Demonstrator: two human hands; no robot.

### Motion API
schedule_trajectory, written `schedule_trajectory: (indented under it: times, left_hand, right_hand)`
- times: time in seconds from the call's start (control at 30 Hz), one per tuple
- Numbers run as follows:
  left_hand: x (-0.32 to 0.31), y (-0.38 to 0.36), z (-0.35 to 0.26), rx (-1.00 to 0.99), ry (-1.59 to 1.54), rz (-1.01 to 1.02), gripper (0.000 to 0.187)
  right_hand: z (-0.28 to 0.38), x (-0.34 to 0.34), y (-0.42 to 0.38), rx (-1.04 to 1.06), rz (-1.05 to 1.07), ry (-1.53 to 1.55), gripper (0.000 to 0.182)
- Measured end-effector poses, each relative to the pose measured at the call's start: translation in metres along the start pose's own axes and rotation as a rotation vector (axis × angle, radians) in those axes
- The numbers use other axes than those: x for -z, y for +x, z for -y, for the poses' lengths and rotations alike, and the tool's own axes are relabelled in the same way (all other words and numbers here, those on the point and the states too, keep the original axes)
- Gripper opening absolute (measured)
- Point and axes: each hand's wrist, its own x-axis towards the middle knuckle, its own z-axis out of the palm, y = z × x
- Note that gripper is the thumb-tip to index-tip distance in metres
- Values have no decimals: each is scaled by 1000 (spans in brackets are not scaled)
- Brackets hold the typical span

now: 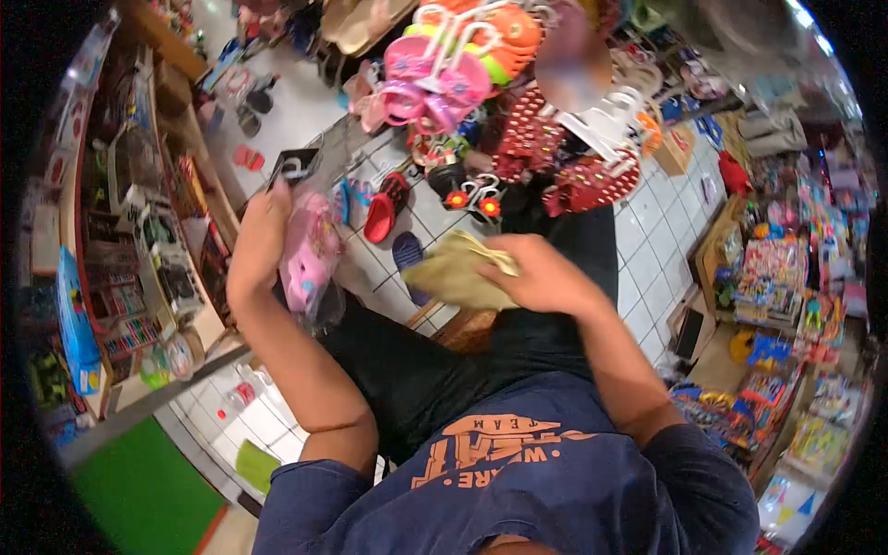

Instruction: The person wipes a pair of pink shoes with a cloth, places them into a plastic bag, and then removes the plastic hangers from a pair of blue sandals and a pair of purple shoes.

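Note:
My left hand is closed at the top of a clear plastic bag beside a black hanger tag. Inside the bag is a pair of pink children's clogs. On the right, my right hand grips a folded yellowish cloth, slightly blurred, above my lap. Beyond the hands hang pink sandals on white hangers and dark red studded shoes. A red and black clog and a dark blue striped slipper are between the hands, lower down.
Shelves with small goods run along the left. Colourful packaged toys fill the right side. Several loose shoes lie on the white tiled floor. A plastic bottle and a green surface are at lower left.

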Motion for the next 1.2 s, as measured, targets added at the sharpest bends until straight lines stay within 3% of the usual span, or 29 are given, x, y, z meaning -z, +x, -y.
schedule_trajectory:
  times: [0.03,0.17,0.2,0.27,0.33,0.4,0.47,0.53,0.6,0.63,0.67,0.73,0.8,0.83,0.87,0.93,0.97,1.0,1.07,1.1,1.2]
  left_hand:
    - [-2,8,9,56,3,-41,41]
    - [13,49,90,195,-150,-236,42]
    - [19,55,99,216,-155,-247,42]
    - [32,67,114,282,-77,-261,43]
    - [38,78,125,273,-68,-303,42]
    - [38,86,128,203,-104,-303,38]
    - [38,91,116,229,4,-292,33]
    - [25,95,93,174,-12,-326,29]
    - [25,103,91,176,91,-390,28]
    - [23,106,88,153,-70,-421,28]
    - [23,108,88,131,-230,-448,29]
    - [26,115,105,106,-235,-455,32]
    - [27,116,106,144,-301,-394,36]
    - [27,113,100,113,-322,-384,37]
    - [27,110,99,105,-318,-388,37]
    - [28,107,96,58,-482,-401,39]
    - [31,105,92,84,-506,-400,37]
    - [32,106,92,64,-502,-403,37]
    - [33,104,94,163,-659,-386,37]
    - [34,100,90,138,-669,-334,36]
    - [39,100,112,10,-740,-148,35]
  right_hand:
    - [-34,-34,37,46,-35,-70,29]
    - [-117,-148,150,-216,-81,-51,35]
    - [-124,-163,170,-219,-57,-54,35]
    - [-128,-187,203,-475,20,-36,38]
    - [-128,-201,226,-502,-16,-11,36]
    - [-149,-220,255,-401,-92,257,33]
    - [-144,-211,269,-417,-37,192,43]
    - [-128,-196,281,-362,-258,-32,61]
    - [-104,-175,294,-68,-412,229,74]
    - [-87,-166,299,50,-454,445,76]
    - [-71,-153,302,128,-470,297,81]
    - [-31,-127,300,188,-457,238,89]
    - [-17,-118,307,538,-686,-92,94]
    - [-10,-113,309,521,-655,-34,102]
    - [-3,-109,305,529,-660,-30,102]
    - [18,-95,293,353,-466,400,96]
    - [20,-94,294,424,-536,349,77]
    - [23,-89,287,338,-386,445,50]
    - [21,-85,273,430,-339,266,39]
    - [40,-81,259,486,-313,415,34]
    - [57,-79,225,346,-318,529,29]
